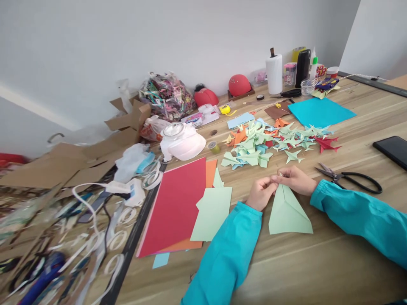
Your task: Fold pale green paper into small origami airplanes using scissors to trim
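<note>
A pale green folded paper (288, 212) rests on the wooden table, its narrow point away from me and its wide end near me. My left hand (261, 192) pinches the narrow point from the left. From the right, my right hand (294, 178) grips the same tip, and the fingers of both hands meet there. Creases run down the paper from the tip. Left of my hands lie loose pale green sheets (216, 212) on a red sheet (181, 203). Black-handled scissors (356, 176) lie open beside my right sleeve.
Beyond my hands is a heap of folded paper pieces (254, 142) in several colours. A turquoise sheet (321, 112) lies behind it at right. A phone (392, 150) sits at the right edge. A pink-white jar (182, 142) stands left, near cables and tape rolls (117, 241).
</note>
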